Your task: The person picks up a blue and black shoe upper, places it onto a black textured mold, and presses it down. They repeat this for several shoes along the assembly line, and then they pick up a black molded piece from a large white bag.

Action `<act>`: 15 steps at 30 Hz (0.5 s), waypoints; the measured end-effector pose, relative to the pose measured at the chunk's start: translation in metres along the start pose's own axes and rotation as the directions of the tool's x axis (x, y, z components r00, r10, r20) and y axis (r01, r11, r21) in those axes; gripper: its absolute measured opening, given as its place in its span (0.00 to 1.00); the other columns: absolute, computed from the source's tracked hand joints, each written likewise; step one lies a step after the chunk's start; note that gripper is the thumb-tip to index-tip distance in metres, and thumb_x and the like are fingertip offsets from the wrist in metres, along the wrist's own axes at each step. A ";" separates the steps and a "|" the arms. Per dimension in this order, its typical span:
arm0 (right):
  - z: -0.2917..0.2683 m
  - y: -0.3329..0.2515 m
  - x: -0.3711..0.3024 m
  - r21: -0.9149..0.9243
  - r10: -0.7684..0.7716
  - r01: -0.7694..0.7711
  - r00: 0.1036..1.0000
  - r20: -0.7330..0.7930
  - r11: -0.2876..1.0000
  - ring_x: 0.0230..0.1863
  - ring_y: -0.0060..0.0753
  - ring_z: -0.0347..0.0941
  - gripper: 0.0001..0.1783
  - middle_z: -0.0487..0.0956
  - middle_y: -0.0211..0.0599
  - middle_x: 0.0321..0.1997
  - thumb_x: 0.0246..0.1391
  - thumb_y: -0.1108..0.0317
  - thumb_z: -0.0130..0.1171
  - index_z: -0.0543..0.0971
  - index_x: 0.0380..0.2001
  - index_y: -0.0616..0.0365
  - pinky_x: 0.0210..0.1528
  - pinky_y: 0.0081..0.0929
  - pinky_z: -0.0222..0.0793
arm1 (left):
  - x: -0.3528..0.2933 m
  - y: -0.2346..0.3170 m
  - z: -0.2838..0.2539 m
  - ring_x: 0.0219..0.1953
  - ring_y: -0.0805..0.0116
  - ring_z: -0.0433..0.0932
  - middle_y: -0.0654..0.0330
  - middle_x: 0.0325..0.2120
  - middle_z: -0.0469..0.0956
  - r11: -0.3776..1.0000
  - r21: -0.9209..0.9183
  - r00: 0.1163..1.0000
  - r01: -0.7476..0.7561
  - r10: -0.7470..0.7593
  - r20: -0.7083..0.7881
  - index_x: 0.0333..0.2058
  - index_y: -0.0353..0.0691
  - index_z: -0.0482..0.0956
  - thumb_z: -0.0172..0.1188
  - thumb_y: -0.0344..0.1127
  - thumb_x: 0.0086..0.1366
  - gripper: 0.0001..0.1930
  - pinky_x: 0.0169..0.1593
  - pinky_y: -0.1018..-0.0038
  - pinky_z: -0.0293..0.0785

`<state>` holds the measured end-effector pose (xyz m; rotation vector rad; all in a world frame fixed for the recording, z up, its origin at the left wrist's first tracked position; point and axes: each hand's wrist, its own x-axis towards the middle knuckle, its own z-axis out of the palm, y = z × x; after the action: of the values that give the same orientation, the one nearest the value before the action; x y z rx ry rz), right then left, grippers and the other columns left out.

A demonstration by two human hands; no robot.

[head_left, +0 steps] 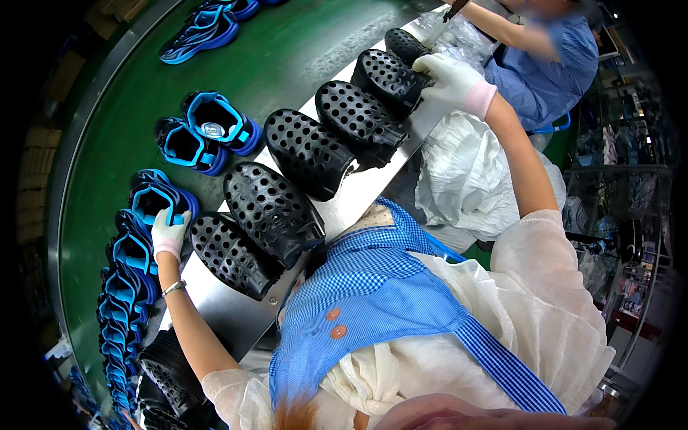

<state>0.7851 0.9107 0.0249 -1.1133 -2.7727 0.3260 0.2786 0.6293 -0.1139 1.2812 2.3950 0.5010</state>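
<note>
So both hands are in white knit-looking gloves here, pinkish cuffs at the wrists. The left hand (170, 235) has its fingers clamped on the opening of a black-and-blue sneaker (148, 199), pinching the bright blue collar between thumb and fingers. That shoe sits at the head of a tightly packed sneaker row (123, 304) curving down the left side of the glossy green desk (287, 39).

The right hand (459, 82) is way over at the other end, thumb and fingers spread around the end of a black perforated shoe form (383, 73). Can't tell if it's really squeezing, the underside is hidden. The form is second from the far end of a slanted line of six on a smooth, shiny steel ledge (373, 188). They're all rounded at the toe, hard-plastic-looking, dotted with round holes.

A loose sneaker pair (208, 132) stands on the green near the middle forms, padded linings showing. Beside the ledge there's a big wrinkly white plastic sack (466, 175), and past it a co-worker (548, 68) in blue.
</note>
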 end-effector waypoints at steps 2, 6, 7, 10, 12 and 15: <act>-0.001 0.002 0.000 0.015 -0.021 0.021 0.999 -0.030 1.000 0.40 0.42 0.74 0.19 0.75 0.45 0.37 0.39 0.72 0.60 0.72 0.39 0.61 0.43 0.32 0.71 | 0.001 -0.005 0.001 0.29 0.66 0.74 0.55 0.27 0.77 1.000 0.018 1.000 -0.012 0.012 -0.002 0.37 0.35 0.77 0.67 0.42 0.53 0.18 0.39 0.72 0.70; -0.010 0.003 0.003 0.017 -0.002 0.001 0.998 0.059 1.000 0.37 0.41 0.72 0.20 0.74 0.42 0.34 0.37 0.71 0.62 0.71 0.37 0.62 0.41 0.30 0.70 | 0.002 0.000 -0.005 0.32 0.65 0.75 0.54 0.32 0.77 0.999 0.047 0.999 0.019 -0.021 0.041 0.41 0.36 0.76 0.66 0.42 0.53 0.20 0.41 0.72 0.71; -0.013 0.001 0.002 0.013 0.012 -0.014 0.996 0.086 1.000 0.36 0.40 0.72 0.20 0.73 0.41 0.34 0.37 0.70 0.63 0.71 0.37 0.61 0.41 0.30 0.70 | 0.001 -0.002 -0.006 0.32 0.65 0.75 0.54 0.32 0.77 0.999 0.046 0.999 0.019 -0.021 0.038 0.41 0.36 0.76 0.66 0.42 0.53 0.20 0.41 0.72 0.71; -0.028 -0.009 -0.002 0.034 0.028 -0.031 0.995 0.094 0.999 0.34 0.35 0.71 0.21 0.72 0.38 0.33 0.36 0.70 0.65 0.71 0.36 0.61 0.39 0.27 0.69 | 0.000 -0.015 -0.018 0.44 0.55 0.74 0.50 0.44 0.72 0.970 0.160 0.983 -0.181 0.175 0.051 0.52 0.39 0.71 0.63 0.39 0.51 0.28 0.48 0.70 0.71; -0.041 -0.013 -0.004 0.036 -0.008 0.006 0.998 0.057 0.999 0.34 0.32 0.70 0.21 0.72 0.36 0.32 0.36 0.71 0.66 0.71 0.36 0.60 0.40 0.26 0.69 | -0.008 -0.007 -0.032 0.44 0.56 0.74 0.51 0.46 0.71 0.978 0.124 0.984 -0.168 0.159 0.078 0.53 0.40 0.70 0.63 0.38 0.51 0.29 0.48 0.70 0.71; -0.061 -0.035 0.002 0.073 -0.075 0.075 0.997 -0.005 0.994 0.35 0.26 0.70 0.21 0.72 0.31 0.32 0.37 0.73 0.67 0.72 0.37 0.60 0.40 0.23 0.69 | -0.022 0.023 -0.063 0.41 0.64 0.75 0.53 0.49 0.70 0.992 0.114 0.998 -0.053 0.049 0.045 0.56 0.42 0.69 0.62 0.38 0.52 0.30 0.47 0.73 0.72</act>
<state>0.7728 0.8963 0.0923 -0.9889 -2.7674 0.4137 0.2755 0.6142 -0.0447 1.3906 2.3918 0.3513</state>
